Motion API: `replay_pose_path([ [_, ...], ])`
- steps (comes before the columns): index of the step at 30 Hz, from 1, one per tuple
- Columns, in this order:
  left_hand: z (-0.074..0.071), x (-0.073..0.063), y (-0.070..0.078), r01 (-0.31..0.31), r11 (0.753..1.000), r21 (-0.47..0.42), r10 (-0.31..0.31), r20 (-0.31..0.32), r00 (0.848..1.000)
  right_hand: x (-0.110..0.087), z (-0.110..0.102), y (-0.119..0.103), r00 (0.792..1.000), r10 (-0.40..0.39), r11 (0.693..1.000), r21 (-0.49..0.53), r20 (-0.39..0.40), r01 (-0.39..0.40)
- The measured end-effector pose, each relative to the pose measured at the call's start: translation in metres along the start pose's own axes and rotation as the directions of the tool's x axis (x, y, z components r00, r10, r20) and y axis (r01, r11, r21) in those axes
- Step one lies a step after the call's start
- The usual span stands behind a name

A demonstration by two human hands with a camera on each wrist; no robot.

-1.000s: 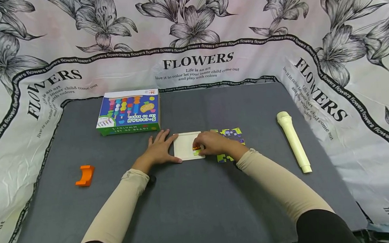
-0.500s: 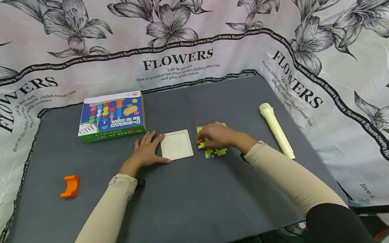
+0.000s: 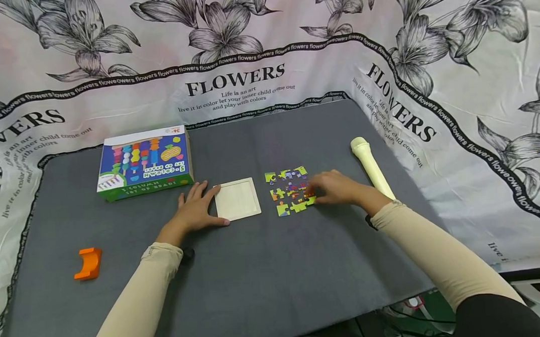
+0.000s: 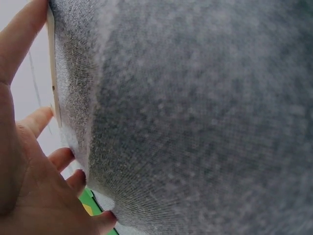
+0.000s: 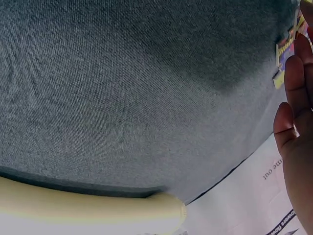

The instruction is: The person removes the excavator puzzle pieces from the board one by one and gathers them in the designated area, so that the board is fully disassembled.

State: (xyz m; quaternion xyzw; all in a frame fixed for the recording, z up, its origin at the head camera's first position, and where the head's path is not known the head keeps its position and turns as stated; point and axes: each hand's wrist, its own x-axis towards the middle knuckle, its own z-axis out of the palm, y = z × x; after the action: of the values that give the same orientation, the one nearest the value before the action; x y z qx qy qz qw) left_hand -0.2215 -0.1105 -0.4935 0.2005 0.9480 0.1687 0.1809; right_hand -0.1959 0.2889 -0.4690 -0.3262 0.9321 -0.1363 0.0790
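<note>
My left hand [image 3: 192, 212] rests on the table with fingers and thumb spread at the left edge of a shallow cream square tray [image 3: 238, 199], fingertips touching its rim. In the left wrist view, the tray's edge [image 4: 53, 68] lies beside the thumb and a finger. To the tray's right lie several colourful jigsaw pieces [image 3: 290, 191], set out in loose rows with small gaps. My right hand [image 3: 336, 188] is at the right side of these pieces, thumb and index finger pinching a jigsaw piece there; its fingers partly hide that piece. The right wrist view shows pieces [image 5: 286, 54] by the fingertips.
A blue and green toy box [image 3: 145, 161] lies at the back left. An orange curved block [image 3: 89, 263] sits at the left. A pale yellow tube [image 3: 370, 161] lies at the right, partly behind my right forearm. A dark grey cloth [image 3: 256, 269] covers the table.
My right hand has carried a jigsaw piece from the tray to the other pieces, then moved to their right side. The left hand stays at the tray; the head view has shifted.
</note>
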Motion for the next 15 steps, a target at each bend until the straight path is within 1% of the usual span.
replay_pose_path([
  [6,0.002,-0.005,-0.002,0.027,1.000,-0.005,-0.027,0.009,1.000,0.000,0.002,-0.001,0.999,-0.042,0.999,-0.008,0.004,0.042],
  [12,-0.001,-0.005,0.000,0.021,1.000,-0.003,-0.021,0.009,1.000,-0.003,0.008,0.006,0.998,-0.063,0.998,-0.026,-0.018,0.062],
  [15,0.002,-0.001,0.001,0.015,1.000,-0.010,-0.015,0.001,1.000,-0.007,0.012,0.009,0.998,-0.056,0.998,-0.014,-0.030,0.056],
])
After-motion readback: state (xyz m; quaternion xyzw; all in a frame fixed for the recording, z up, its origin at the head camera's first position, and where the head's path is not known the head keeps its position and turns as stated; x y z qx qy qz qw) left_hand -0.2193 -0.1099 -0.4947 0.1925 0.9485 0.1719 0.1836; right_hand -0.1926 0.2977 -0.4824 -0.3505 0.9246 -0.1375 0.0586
